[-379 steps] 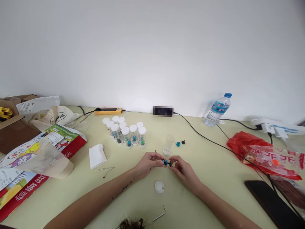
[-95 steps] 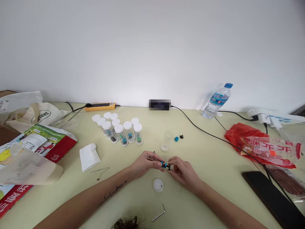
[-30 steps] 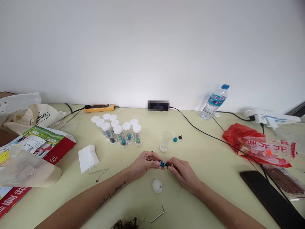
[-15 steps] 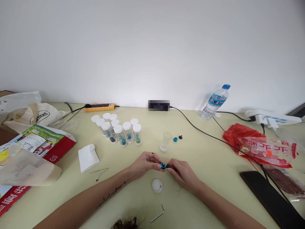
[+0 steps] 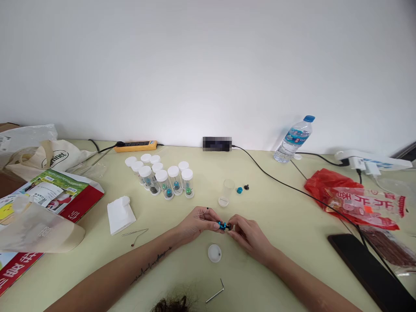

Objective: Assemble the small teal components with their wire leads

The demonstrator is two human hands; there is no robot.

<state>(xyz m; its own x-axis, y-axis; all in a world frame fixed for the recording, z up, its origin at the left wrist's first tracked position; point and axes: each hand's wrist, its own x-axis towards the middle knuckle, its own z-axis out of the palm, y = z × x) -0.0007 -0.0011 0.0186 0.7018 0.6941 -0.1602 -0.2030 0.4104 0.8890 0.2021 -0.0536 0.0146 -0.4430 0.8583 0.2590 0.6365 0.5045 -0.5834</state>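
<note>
Between thumb and fingers, my left hand grips a small blue metal part; a thin bent wire with a dark tip also lies in that hand. My right hand pinches a small black knob-like piece at the blue part's right end. Just below the hands lies a round white cap with a tiny dark bit inside. Behind them stands an open clear tube. To its right sit a blue knob and a small black piece. Nearest me is an L-shaped hex key.
Several white-capped tubes with blue and green parts stand back left. A folded tissue and bent wires lie left. A water bottle, a red bag and a black phone-like slab are right. A black cable crosses the table.
Both hands stay almost in place on the blue part. The fingers of my right hand have shifted slightly around the black piece.
</note>
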